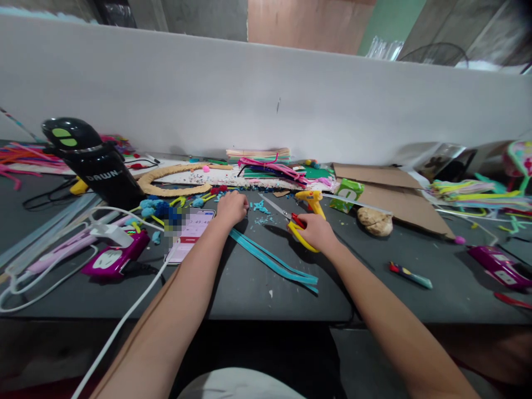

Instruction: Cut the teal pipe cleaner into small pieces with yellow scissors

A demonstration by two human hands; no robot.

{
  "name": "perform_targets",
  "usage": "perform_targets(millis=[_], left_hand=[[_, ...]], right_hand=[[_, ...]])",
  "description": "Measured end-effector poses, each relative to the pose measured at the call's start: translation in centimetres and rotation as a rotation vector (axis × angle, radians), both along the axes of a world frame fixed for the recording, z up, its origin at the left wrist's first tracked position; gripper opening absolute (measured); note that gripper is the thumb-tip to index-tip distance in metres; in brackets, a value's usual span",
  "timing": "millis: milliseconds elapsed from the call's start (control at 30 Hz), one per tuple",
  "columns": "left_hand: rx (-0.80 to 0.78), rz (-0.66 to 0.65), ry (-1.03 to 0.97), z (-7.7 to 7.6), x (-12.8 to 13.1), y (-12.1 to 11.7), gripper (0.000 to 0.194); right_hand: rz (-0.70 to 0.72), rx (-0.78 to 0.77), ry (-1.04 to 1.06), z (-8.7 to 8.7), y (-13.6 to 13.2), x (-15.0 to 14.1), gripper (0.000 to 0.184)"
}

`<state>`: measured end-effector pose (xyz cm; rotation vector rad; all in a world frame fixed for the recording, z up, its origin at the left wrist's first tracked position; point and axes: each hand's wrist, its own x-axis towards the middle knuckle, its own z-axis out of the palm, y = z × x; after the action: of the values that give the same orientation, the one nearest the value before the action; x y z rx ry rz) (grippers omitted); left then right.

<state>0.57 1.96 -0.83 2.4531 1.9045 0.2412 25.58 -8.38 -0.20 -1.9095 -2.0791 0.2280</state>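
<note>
My left hand is closed, fingers curled, over the far end of a bundle of blue pipe cleaners; the grip itself is mostly hidden. The bundle's other ends trail over the table toward me on the right. In my right hand is a pair of scissors with yellow and red handles, its blades pointing to the far left. Short cut blue pieces and fine blue fluff lie between my left hand and the blades.
A yellow glue gun lies just beyond my right hand, near a green box. At left stand a black bottle, a phone and a purple power strip with white cables. Cardboard and a cutter knife lie right.
</note>
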Motion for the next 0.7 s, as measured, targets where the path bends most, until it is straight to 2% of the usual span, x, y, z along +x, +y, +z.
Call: perform_targets(millis=[133,200,367,500,700], left_hand=[[0.072,0.025,-0.048,0.4,-0.3,-0.2,0.024],[0.140,0.027,-0.157,0.8,-0.8,-0.3,0.023],[0.194,-0.008,-0.738,1.7,-1.9,-0.6,0.021],[0.095,-0.032,-1.061,1.5,-1.4,-0.9,0.021],[-0.236,-0.093,-1.234,1.1,0.2,-1.7,0.035]], right_hand=[[0.004,0.005,0.005,0.0,0.0,0.0,0.033],[-0.003,-0.004,0.002,-0.1,0.1,0.0,0.033],[-0.019,-0.004,-0.012,-0.2,0.2,0.0,0.035],[-0.034,-0.013,0.004,-0.3,0.3,0.0,0.035],[-0.070,-0.015,0.047,-0.4,0.5,0.3,0.038]])
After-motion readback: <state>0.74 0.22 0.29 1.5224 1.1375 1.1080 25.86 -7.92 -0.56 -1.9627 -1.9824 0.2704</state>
